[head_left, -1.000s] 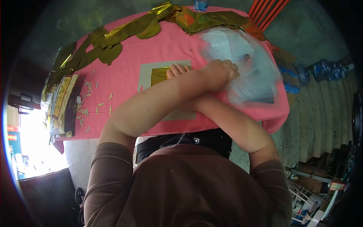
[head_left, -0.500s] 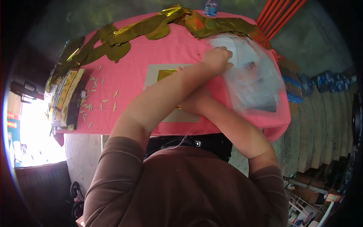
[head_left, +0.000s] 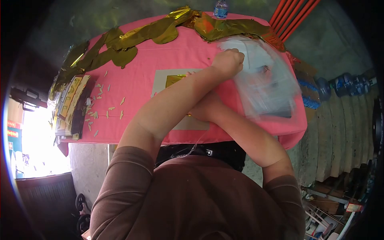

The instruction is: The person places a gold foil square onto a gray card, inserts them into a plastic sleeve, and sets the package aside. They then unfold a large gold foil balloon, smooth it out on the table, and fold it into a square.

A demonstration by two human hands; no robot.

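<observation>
My arms are crossed, the left over the right. My left hand is closed, fingers curled, at the left edge of a pile of clear plastic bags; what it holds, if anything, is hidden. Beneath my left forearm, my right hand is mostly covered. Its fingertips show past the forearm, spread apart at the edges of a gold foil piece. That foil lies on a grey board on the pink tablecloth.
Crumpled gold foil runs along the table's far edge near a water bottle. A stack of printed packets stands at left, beside scattered small pale pieces. Red poles lean at far right.
My left hand has curled more tightly and shifted very slightly left. My right hand and the foil on the board look the same.
</observation>
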